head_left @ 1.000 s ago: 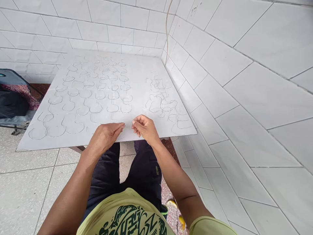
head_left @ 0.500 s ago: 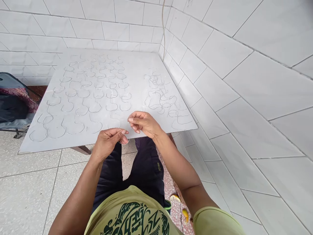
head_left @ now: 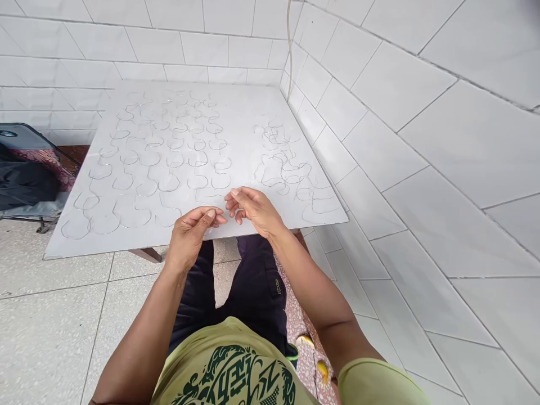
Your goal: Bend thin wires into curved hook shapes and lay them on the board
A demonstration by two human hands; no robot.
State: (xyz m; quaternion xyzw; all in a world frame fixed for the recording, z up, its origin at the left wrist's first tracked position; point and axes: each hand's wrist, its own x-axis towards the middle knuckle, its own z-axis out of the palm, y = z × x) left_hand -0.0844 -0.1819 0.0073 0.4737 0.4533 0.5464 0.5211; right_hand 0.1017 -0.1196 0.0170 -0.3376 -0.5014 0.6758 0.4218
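Note:
Just above the table's near edge, my left hand [head_left: 194, 229] has its thumb and index finger pinched together on a thin wire, of which hardly anything shows. Close by on its right, my right hand [head_left: 256, 211] is raised with thumb and index finger close together and the other fingers curled. Whatever lies between those fingertips is too fine to make out. Beyond both hands, rows of thin curved wires [head_left: 148, 217], many S-shaped, cover the left and middle of the grey-white tabletop [head_left: 240, 129]. A loose tangle of similar wires [head_left: 280, 169] lies on the right.
White tiled walls [head_left: 363, 146] border the table at the back and right. A folding chair [head_left: 29, 169] with dark cloth on it stands at the left. Yellow peel-like bits [head_left: 323, 371] lie by my right leg. A pale cable [head_left: 289, 50] hangs in the corner.
The view has shifted slightly. My left hand has risen a little, and the wire loop that hung below its fingers no longer shows. My right hand has turned slightly, its thumb now higher.

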